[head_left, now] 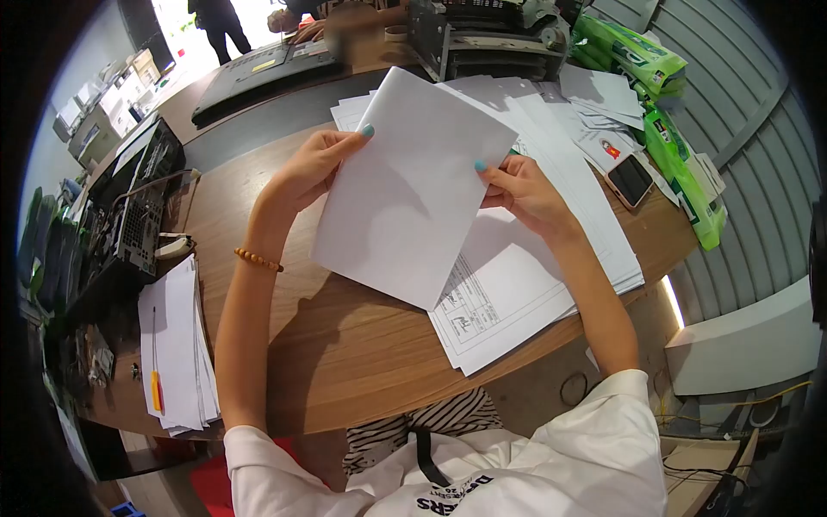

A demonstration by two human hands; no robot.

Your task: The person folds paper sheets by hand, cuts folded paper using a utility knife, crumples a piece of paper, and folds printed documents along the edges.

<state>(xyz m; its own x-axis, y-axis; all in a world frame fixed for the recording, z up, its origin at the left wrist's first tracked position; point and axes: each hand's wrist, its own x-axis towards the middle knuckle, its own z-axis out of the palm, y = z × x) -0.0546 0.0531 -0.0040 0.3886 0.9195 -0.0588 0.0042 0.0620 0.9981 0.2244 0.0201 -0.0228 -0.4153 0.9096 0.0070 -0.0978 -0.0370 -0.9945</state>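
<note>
Between my hands a white sheet of paper (405,189) is held up over the wooden desk, its upper left edge curling over. My left hand (314,164) pinches its left edge, thumb on the face that I see and fingers behind. At the right edge my right hand (521,189) grips the sheet the same way, thumb on top. Under and beyond the held sheet lie several spread papers (560,207). A printed drawing sheet (482,310) with a table and handwriting lies nearest to me, partly covered by the held sheet.
A phone (631,181) lies at the right by green packets (680,172). At the left are a paper stack (177,345) with a yellow-handled screwdriver (156,389) and an opened computer case (133,207). A laptop (267,77) and a printer-like machine (491,43) stand at the back. Another person (220,26) stands beyond.
</note>
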